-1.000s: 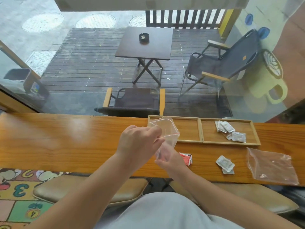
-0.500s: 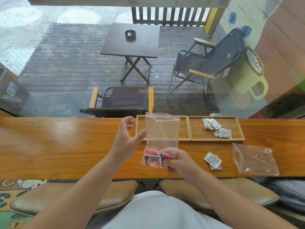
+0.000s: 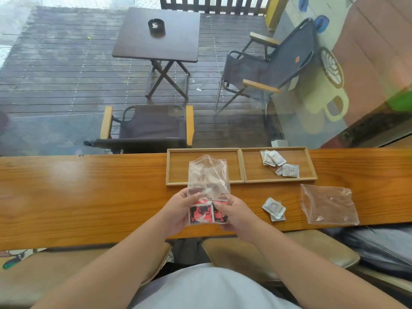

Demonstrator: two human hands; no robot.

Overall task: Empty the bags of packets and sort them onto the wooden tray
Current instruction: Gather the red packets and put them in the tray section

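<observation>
Clear plastic zip bag (image 3: pixel 208 177) held upright over the counter's near half, in front of the tray's left compartment. Red/black/white packets (image 3: pixel 201 212) sit at the bag's bottom, at least 2 visible side by side; exact count can't tell. Left hand (image 3: pixel 178 210) grips the bag's lower left, fingers curled behind, thumb on the front near the packets' top edge. Right hand (image 3: pixel 236 214) grips lower right, thumb pressed on the right packet, fingers wrapped behind. Bag top stands open-ish and crumpled, overlapping the view of the tray's front rim.

Wooden tray (image 3: pixel 242 181) w/ 2 compartments sits at the counter's far edge by the window. Left compartment shows only bare wood. Right compartment has a loose pile of white packets (image 3: pixel 278 163), roughly 4-5, some overlapping.

2 more white packets (image 3: pixel 273 208) lie stacked on the counter, right of the right hand, not touching it. 2nd clear bag (image 3: pixel 328 204) lies flat further right near the counter's front edge, mostly empty, a few small bits inside.

Wood counter (image 3: pixel 78 192) runs full width. Padded stools (image 3: pixel 289 248) below it. Outside the glass: folding table (image 3: pixel 156 36) w/ ashtray (image 3: pixel 156 26), 2 chairs on decking.
</observation>
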